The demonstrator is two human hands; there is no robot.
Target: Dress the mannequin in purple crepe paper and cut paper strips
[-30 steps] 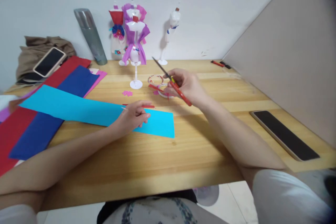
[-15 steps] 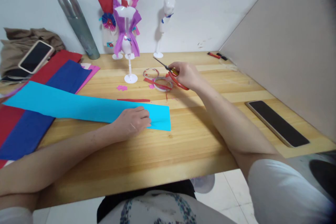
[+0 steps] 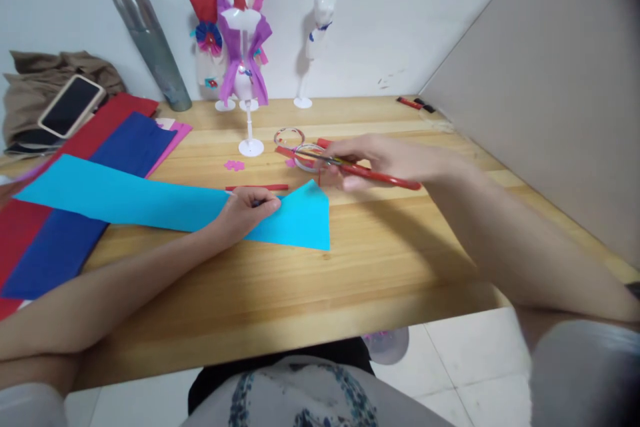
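Note:
A long strip of bright blue crepe paper (image 3: 145,203) lies across the wooden table. My left hand (image 3: 247,210) pinches the far edge of this strip, lifting it so that the right part rises into a peak. My right hand (image 3: 375,157) has a pair of red-handled scissors (image 3: 385,177), blades toward the left, just above the tape rolls; the hand is slightly blurred. Behind the blue strip lies a narrow red paper strip (image 3: 265,187). Two rolls of tape (image 3: 290,138) sit near the scissor tips, with red scraps around them.
Small dress forms (image 3: 245,83) in coloured paper stand along the wall, beside a barer one (image 3: 324,10). A grey-green bottle (image 3: 155,53) leans at the back left. Folded red and dark blue paper (image 3: 127,147), a phone (image 3: 73,105) and brown cloth (image 3: 60,70) occupy the left side.
My left hand has gone from resting on the blue paper to pinching and raising its far edge. My right hand has moved right and toward me, turning the scissors.

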